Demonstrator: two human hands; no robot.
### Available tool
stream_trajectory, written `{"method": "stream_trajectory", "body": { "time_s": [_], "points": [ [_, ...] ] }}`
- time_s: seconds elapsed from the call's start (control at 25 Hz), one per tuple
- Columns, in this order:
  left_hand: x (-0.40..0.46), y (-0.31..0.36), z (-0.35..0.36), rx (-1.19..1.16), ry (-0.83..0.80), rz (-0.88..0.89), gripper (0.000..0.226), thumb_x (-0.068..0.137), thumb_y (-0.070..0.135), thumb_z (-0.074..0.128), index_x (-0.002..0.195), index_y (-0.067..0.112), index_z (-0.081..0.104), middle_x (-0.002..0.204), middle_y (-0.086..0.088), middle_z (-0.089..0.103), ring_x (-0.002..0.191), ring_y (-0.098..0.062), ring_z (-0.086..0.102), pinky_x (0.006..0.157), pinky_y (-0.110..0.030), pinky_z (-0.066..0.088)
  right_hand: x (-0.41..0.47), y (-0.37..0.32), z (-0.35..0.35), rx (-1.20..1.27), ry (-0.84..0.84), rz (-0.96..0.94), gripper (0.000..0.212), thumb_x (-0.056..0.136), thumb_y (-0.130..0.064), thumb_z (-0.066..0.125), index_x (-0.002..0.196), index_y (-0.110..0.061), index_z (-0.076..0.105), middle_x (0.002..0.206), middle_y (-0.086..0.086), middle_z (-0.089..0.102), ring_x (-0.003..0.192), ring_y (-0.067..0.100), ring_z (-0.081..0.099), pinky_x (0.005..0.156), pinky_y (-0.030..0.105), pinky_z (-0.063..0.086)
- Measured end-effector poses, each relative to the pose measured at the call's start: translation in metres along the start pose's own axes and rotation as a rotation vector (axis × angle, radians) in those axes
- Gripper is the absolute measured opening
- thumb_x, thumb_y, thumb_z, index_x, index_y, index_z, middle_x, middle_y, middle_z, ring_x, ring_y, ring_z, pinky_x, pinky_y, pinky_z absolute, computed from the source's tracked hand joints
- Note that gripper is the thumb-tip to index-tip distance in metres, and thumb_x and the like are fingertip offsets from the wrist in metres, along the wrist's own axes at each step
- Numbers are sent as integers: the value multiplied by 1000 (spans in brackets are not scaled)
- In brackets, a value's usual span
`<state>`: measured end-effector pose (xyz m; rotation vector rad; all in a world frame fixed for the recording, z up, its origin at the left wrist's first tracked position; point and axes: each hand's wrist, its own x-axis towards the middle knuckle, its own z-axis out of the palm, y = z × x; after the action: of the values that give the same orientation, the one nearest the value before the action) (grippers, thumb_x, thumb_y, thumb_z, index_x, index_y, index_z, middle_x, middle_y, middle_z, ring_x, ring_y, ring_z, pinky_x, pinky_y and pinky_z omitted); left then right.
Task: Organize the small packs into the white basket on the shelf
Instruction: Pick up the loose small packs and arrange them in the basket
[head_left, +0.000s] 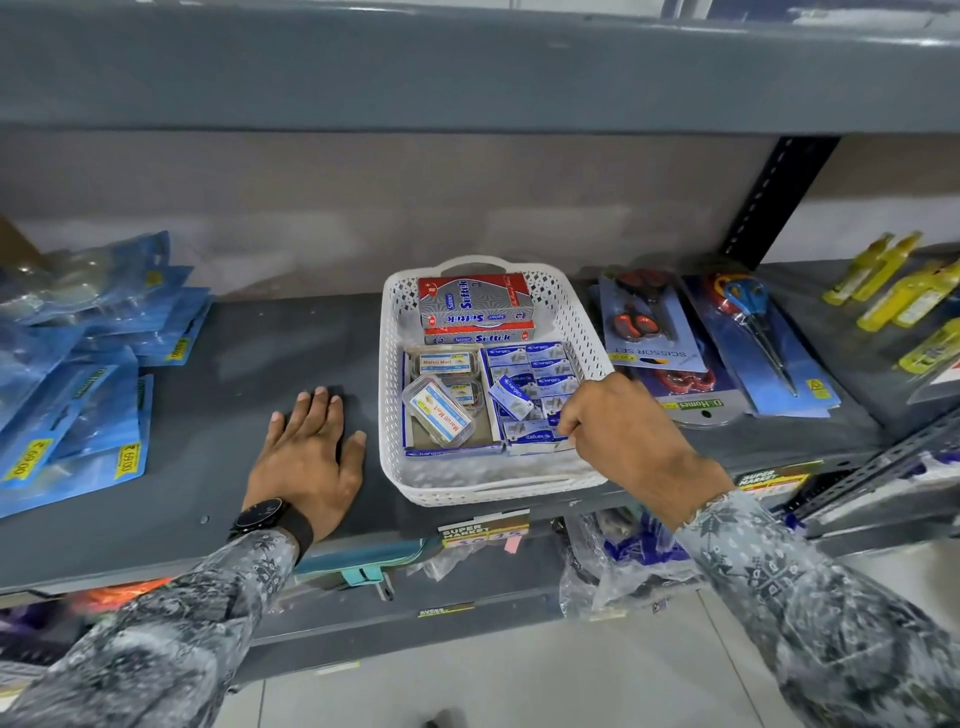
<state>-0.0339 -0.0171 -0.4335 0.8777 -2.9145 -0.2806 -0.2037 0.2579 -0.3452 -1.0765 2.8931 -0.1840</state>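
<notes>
A white perforated basket (390, 415) stands on the grey shelf (228, 374). Inside, several small blue-and-white packs (535, 364) fill the right half, one of them (510, 396) lying tilted on top. Clear plastic boxes (439, 410) with labels lie in a tray on the left half. A red and silver box (475, 304) sits at the back. My right hand (618, 423) reaches over the basket's right rim, fingers pinching a small pack (535, 434) near the front right corner. Left of the basket, my left hand (309, 457) rests flat on the shelf, fingers spread.
Blue blister packs (78, 374) are piled at the left of the shelf. Packaged scissors (654, 332) lie right of the basket, yellow bottles (904, 291) farther right. A shelf board hangs close overhead. Bagged goods sit on the lower shelf.
</notes>
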Motion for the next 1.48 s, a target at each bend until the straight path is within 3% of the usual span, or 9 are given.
{"method": "stream_trajectory", "body": {
  "time_s": [0.12, 0.36, 0.68, 0.84, 0.96, 1.04, 1.28, 1.36, 1.48],
  "points": [
    [0, 1, 0, -2, -6, -8, 65, 103, 45, 28, 159, 11, 26, 170, -6, 18, 159, -23, 11, 129, -44, 9, -2, -6, -4, 14, 9, 22, 26, 91, -10, 62, 96, -27, 81, 105, 1, 77, 95, 26, 70, 89, 39, 58],
    [2, -1, 1, -11, -6, -21, 67, 102, 48, 25, 160, 14, 23, 171, -3, 15, 159, -19, 7, 130, -41, 5, 10, -71, -6, 206, 228, -186, 20, 91, -15, 64, 97, -22, 81, 92, 0, 81, 86, 25, 70, 80, 32, 55],
    [2, -2, 2, -31, 3, -10, 67, 102, 48, 27, 159, 14, 26, 170, -3, 17, 159, -20, 9, 130, -42, 7, 5, -62, -2, 239, 61, -128, 18, 91, -18, 68, 100, -28, 80, 94, -7, 80, 89, 16, 71, 90, 37, 58],
    [0, -1, 2, -26, 12, -17, 66, 102, 47, 27, 159, 14, 27, 170, -3, 17, 159, -20, 10, 130, -42, 7, -4, -49, -9, 328, -262, -158, 18, 96, -25, 66, 91, -18, 81, 70, -18, 74, 63, -7, 62, 70, 21, 55],
    [0, -2, 3, -28, 13, -16, 67, 102, 47, 27, 160, 15, 25, 171, -2, 16, 159, -19, 8, 130, -42, 7, -5, -69, -7, 315, -427, -204, 42, 103, -33, 51, 71, -9, 60, 58, -2, 52, 55, 10, 52, 56, 28, 41],
    [1, -3, 4, -32, 20, -13, 67, 102, 48, 27, 160, 16, 24, 171, -2, 16, 159, -19, 8, 130, -42, 8, -6, -86, 4, 223, -434, -212, 38, 104, -33, 43, 86, -7, 65, 79, 9, 59, 74, 27, 58, 70, 34, 49],
    [2, -3, 5, -32, 23, -11, 67, 102, 47, 29, 160, 15, 25, 170, -3, 17, 159, -19, 9, 130, -42, 8, -5, -101, 15, 161, -349, -200, 44, 103, -28, 35, 113, 6, 60, 111, 26, 61, 106, 34, 57, 88, 40, 45],
    [2, -3, 5, -33, 27, -11, 67, 102, 48, 29, 160, 15, 25, 170, -2, 17, 159, -19, 9, 130, -42, 8, -6, -100, 12, 205, -334, -188, 40, 103, -29, 37, 106, 3, 61, 105, 23, 62, 94, 30, 55, 84, 37, 45],
    [2, -4, 5, -38, 24, -11, 68, 101, 49, 26, 160, 16, 24, 171, -1, 16, 159, -18, 8, 130, -42, 7, -6, -78, 3, 195, -362, -207, 35, 100, -22, 40, 70, -5, 45, 71, 10, 46, 76, 27, 48, 73, 37, 49]
  ]
}}
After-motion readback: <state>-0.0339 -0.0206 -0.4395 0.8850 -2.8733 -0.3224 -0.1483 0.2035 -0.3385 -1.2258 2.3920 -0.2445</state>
